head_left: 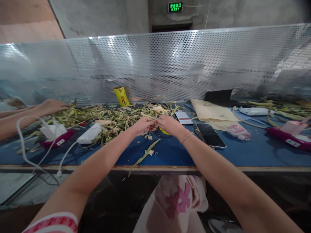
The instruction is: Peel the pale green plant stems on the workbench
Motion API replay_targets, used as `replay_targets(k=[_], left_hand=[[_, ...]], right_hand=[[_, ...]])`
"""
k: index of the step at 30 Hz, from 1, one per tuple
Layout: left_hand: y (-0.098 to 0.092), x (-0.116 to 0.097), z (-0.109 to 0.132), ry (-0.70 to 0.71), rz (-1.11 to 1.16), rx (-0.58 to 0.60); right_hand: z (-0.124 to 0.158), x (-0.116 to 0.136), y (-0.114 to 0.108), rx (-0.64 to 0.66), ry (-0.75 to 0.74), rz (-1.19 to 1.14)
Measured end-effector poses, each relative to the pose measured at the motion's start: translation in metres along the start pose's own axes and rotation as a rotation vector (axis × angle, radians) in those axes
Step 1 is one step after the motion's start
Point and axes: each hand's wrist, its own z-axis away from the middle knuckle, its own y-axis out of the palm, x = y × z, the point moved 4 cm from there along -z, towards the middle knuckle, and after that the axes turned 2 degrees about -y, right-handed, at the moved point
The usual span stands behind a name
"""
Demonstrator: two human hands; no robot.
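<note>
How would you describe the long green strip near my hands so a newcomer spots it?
On the blue tabletop, look between the left hand and the near edge. A long, thin green strip slants there, its lower tip reaching over the edge. Unlike the tangled plant heap, it lies apart.

Grey concrete wall (pixel 109 19) across top of frame, pinkish-tan surface (pixel 26 19) upper left. Lit green EXIT sign (pixel 175 7) top, right of centre; dark opening (pixel 171 27) below it. Perforated metal panel (pixel 155 61) spans full width, bright glints up top. Blue table (pixel 175 155) below; underneath too dark to read.
</note>
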Motion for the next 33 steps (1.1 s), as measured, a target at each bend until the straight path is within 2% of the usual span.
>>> replay_targets(k=[7, 12, 19, 27, 31, 33], left_hand=[[0.0021, 0.0003, 0.0011, -0.008, 0.091, -0.026], [0.0015, -0.0002, 0.0005, -0.053, 0.206, -0.081], [0.0004, -0.0006, 0.002, -0.085, 0.253, -0.131], [-0.0002, 0.0007, 0.0009, -0.084, 0.249, -0.137], [0.0, -0.001, 0.0009, -0.061, 0.209, -0.133], [0.0, -0.0026, 0.0009, -0.002, 0.15, -0.122]], right_hand=[[0.0015, 0.0, -0.001, -0.024, -0.006, -0.07], [0.0014, -0.0027, 0.0015, -0.09, -0.032, -0.14], [0.0014, -0.001, 0.002, -0.168, -0.085, -0.195], [0.0043, -0.0008, -0.0025, -0.238, -0.088, -0.31], [0.0051, -0.0057, -0.0034, -0.319, -0.03, -0.461], [0.0046, -0.0082, -0.0039, -0.344, 0.017, -0.511]])
